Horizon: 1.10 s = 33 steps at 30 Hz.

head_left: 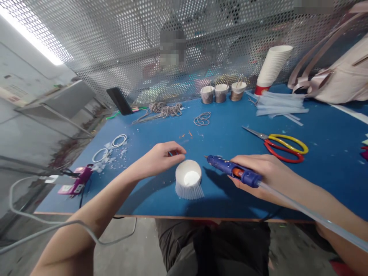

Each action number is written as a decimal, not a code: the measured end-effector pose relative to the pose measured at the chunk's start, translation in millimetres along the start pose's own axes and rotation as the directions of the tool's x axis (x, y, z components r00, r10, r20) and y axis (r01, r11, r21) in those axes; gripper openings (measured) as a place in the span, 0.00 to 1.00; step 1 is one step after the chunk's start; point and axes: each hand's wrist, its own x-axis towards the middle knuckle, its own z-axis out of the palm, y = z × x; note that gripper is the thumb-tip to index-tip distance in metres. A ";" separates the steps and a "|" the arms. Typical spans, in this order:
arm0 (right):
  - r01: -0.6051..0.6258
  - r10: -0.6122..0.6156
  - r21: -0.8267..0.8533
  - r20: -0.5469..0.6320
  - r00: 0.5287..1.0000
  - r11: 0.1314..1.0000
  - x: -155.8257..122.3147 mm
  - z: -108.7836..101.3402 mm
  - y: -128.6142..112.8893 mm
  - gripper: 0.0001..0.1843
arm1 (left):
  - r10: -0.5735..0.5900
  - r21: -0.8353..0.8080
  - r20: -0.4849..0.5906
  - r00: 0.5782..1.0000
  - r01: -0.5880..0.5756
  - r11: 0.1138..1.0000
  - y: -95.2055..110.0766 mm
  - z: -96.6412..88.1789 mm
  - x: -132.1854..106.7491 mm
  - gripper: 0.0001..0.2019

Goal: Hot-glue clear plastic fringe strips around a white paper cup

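A short white paper cup (188,170) stands on the blue table, with a fringe of clear plastic strips (189,191) along its near side. Just behind its rim is my left hand (168,155), fingers curved, thumb and fingertips apart, with nothing visible between them. My right hand (258,172) is wrapped round a blue hot glue gun (230,166), whose nozzle points left toward the cup without touching it. A long clear glue stick (310,214) sticks out of the gun's back end. Beyond this hand lie scissors (276,142) with yellow and red handles.
Grey cord (166,110) lies at the back. Three small wrapped cups (220,94), stacked paper cups (274,65) and clear strips (278,103) are near the mesh screen (115,46). A purple power strip (77,180) and white rings (119,140) sit left; a cable (94,235) hangs there.
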 end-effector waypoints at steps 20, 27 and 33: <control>0.024 -0.019 0.039 -0.105 0.994 0.999 7.6 8.0 9.0 0.04 | 0.265 -0.025 -0.189 0.946 -0.274 0.961 -35.2 15.4 -42.8 0.11; 0.021 -0.017 0.037 -0.101 0.995 0.999 8.8 7.9 5.3 0.05 | 0.294 0.180 -0.157 0.943 -0.265 0.947 -17.6 40.9 -63.6 0.19; 0.025 -0.023 0.023 -0.097 0.995 0.999 10.5 10.5 5.2 0.05 | 0.283 0.290 -0.133 0.950 -0.236 0.927 -16.3 66.4 -57.8 0.17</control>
